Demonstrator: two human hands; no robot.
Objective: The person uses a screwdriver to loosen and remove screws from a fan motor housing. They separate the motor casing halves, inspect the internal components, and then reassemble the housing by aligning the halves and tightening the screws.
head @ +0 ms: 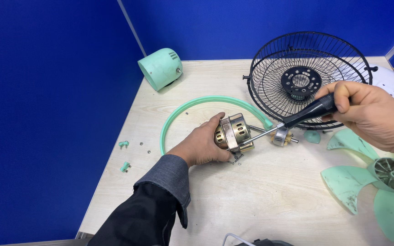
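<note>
Far left: deep blue partition walls [46, 114] are enclosing the corner. Two small mint-green plastic clips [124, 155] are lying near the left edge of the pale wood-grain laminate tabletop [251, 200], with tiny screws [144, 148] scattered just beside them.

Back left: a mint-green domed plastic motor cover [160, 68] is lying tipped on its side against the wall. A thin mint-green plastic ring [192, 107] is arcing across the table, running behind the left hand.

Centre: the left hand [201, 143], sleeve dark with a grey denim cuff, is grasping a brass-coloured slotted metal fan motor [233, 133], fingers wrapped round its near end, pinning it on the table inside the ring. The motor's shaft is sticking out to the right, carrying a small silver and copper rotor piece [281, 136].

Right: the right hand [370, 114] is clenching the black handle of a screwdriver [288, 124]; its steel shank is slanting down-left, tip meeting the motor casing.

Behind it: a black wire fan guard [306, 77] is standing tilted, partly hiding a white round disc [393, 82]. Near right: a mint-green three-blade plastic fan blade [370, 182], dusty, is lying flat.
</note>
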